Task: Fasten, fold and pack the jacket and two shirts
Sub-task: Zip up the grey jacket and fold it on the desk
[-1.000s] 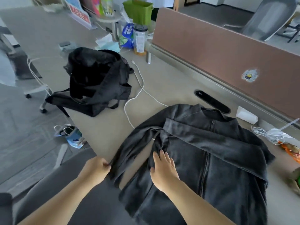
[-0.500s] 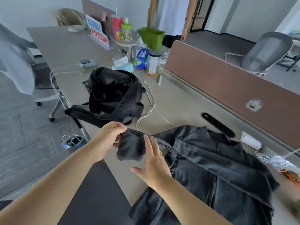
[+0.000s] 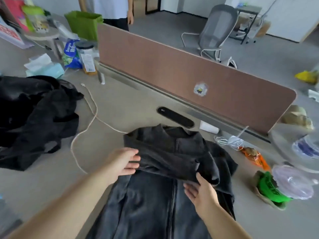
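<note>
Fingers (image 3: 133, 156) of the left hand (image 3: 123, 161) lay straight, slightly apart, against the sleeve (image 3: 172, 159) folded across the dark jacket (image 3: 151, 204); the right hand (image 3: 202, 192) pinched that sleeve's lower edge between thumb and fingers; the jacket lay zip-up on the grey desk (image 3: 120, 104), right of 1 black bag (image 3: 34, 114).

No wording can be read. Lettering is seen on the blue packet (image 3: 70, 50), the jar label (image 3: 88, 62), the red-and-white sign (image 3: 7, 31) and the green bag (image 3: 270, 188) on the tabletop (image 3: 131, 100), but all of it is too blurred to be made out.
</note>
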`<state>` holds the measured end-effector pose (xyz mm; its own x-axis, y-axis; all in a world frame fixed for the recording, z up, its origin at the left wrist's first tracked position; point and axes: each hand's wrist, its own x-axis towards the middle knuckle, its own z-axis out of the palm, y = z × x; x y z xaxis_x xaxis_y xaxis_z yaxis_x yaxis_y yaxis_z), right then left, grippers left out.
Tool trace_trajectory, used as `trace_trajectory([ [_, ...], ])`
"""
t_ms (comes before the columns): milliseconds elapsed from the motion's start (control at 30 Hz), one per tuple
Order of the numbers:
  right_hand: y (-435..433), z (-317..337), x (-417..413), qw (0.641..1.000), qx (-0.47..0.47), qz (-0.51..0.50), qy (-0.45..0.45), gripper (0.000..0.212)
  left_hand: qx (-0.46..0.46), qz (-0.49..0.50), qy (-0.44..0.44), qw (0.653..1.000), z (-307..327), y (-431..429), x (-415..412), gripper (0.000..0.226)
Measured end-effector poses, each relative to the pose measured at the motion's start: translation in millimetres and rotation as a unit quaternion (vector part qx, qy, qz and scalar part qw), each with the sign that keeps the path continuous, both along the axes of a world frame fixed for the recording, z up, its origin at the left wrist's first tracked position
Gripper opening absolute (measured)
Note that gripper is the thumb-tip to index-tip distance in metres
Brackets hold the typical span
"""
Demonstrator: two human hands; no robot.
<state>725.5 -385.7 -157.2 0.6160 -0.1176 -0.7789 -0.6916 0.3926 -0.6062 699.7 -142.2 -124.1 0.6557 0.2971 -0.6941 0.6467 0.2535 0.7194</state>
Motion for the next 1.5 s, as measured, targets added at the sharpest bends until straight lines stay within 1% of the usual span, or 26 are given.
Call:
trace_trajectory([
  [67, -28, -27, -4, 0.999, -0.016, -0.022, 0.048, 0.038, -0.065, -0.029, 0.112, 0.991, -37, -27, 1, 0.033],
  [133, -46, -33, 4, 0.995, -0.069, -0.066, 0.026, 0.042, -0.129, -0.023, 0.165, 0.978, -54, -44, 3, 0.047],
  [200, -57, -29, 18, 0.974, -0.201, -0.108, -0.002, 0.048, -0.154, 0.030, 0.171, 0.973, -62, -53, 8, 0.049],
  [267, -61, -17, 31, 0.918, -0.383, -0.083, -0.053, 0.049, -0.147, 0.086, 0.155, 0.973, -65, -56, 17, 0.046],
  [300, -60, -12, 36, 0.888, -0.441, -0.043, -0.120, 0.047, -0.137, 0.099, 0.148, 0.974, -65, -56, 21, 0.045],
  [367, -55, -13, 43, 0.825, -0.504, 0.148, -0.208, 0.053, -0.127, 0.124, 0.137, 0.975, -64, -57, 26, 0.042],
  [433, -51, -28, 48, 0.740, -0.535, 0.357, -0.196, 0.051, -0.129, 0.156, 0.126, 0.971, -66, -58, 28, 0.034],
  [467, -52, -32, 51, 0.725, -0.537, 0.390, -0.183, 0.036, -0.127, 0.170, 0.120, 0.970, -67, -58, 28, 0.031],
  [500, -54, -33, 55, 0.750, -0.523, 0.359, -0.188, 0.022, -0.124, 0.184, 0.111, 0.969, -69, -58, 27, 0.028],
  [533, -58, -32, 57, 0.805, -0.491, 0.272, -0.193, 0.018, -0.124, 0.202, 0.096, 0.967, -71, -58, 26, 0.025],
  [567, -64, -30, 60, 0.875, -0.423, 0.144, -0.186, 0.017, -0.131, 0.221, 0.075, 0.964, -72, -58, 25, 0.023],
  [600, -68, -26, 63, 0.937, -0.306, 0.002, -0.166, 0.015, -0.138, 0.240, 0.053, 0.959, -73, -59, 23, 0.021],
  [633, -73, -25, 63, 0.970, -0.175, -0.107, -0.130, 0.012, -0.144, 0.256, 0.036, 0.955, -73, -60, 21, 0.018],
  [667, -77, -26, 61, 0.978, -0.083, -0.167, -0.095, 0.015, -0.149, 0.269, 0.023, 0.951, -73, -61, 18, 0.016],
  [700, -80, -33, 58, 0.979, -0.047, -0.185, -0.066, 0.024, -0.159, 0.280, 0.018, 0.947, -71, -63, 15, 0.014],
  [800, -85, -40, 52, 0.983, -0.080, -0.165, -0.009, 0.036, -0.215, 0.280, 0.028, 0.935, -68, -64, 7, 0.019],
  [900, -91, -32, 65, 0.989, -0.077, -0.120, 0.028, 0.027, -0.224, 0.223, 0.060, 0.947, -64, -65, 5, 0.030],
  [967, -92, -25, 72, 0.992, -0.093, -0.069, 0.042, 0.020, -0.202, 0.193, 0.069, 0.958, -62, -67, 8, 0.026],
  [1033, -93, -23, 77, 0.994, -0.090, -0.059, 0.035, 0.019, -0.182, 0.196, 0.065, 0.962, -62, -70, 14, 0.021],
  [1100, -91, -15, 80, 0.995, -0.032, -0.090, -0.013, 0.019, -0.199, 0.229, 0.041, 0.952, -62, -72, 19, 0.016],
  [1200, -93, -3, 83, 0.964, 0.129, -0.198, -0.120, 0.014, -0.285, 0.324, -0.049, 0.901, -58, -74, 23, 0.013],
  [1233, -94, -6, 83, 0.963, 0.133, -0.202, -0.116, 0.013, -0.316, 0.355, -0.090, 0.875, -57, -74, 22, 0.017],
  [1300, -93, -17, 79, 0.982, 0.069, -0.169, -0.045, 0.012, -0.365, 0.379, -0.171, 0.833, -56, -73, 19, 0.047],
  [1367, -91, -28, 72, 0.992, -0.011, -0.125, 0.029, 0.015, -0.372, 0.388, -0.189, 0.822, -59, -71, 18, 0.078],
  [1400, -91, -31, 69, 0.991, -0.038, -0.119, 0.038, 0.018, -0.363, 0.385, -0.180, 0.829, -61, -69, 19, 0.074],
  [1500, -95, -37, 65, 0.989, -0.090, -0.114, 0.019, 0.025, -0.324, 0.335, -0.109, 0.878, -66, -71, 20, 0.034],
])
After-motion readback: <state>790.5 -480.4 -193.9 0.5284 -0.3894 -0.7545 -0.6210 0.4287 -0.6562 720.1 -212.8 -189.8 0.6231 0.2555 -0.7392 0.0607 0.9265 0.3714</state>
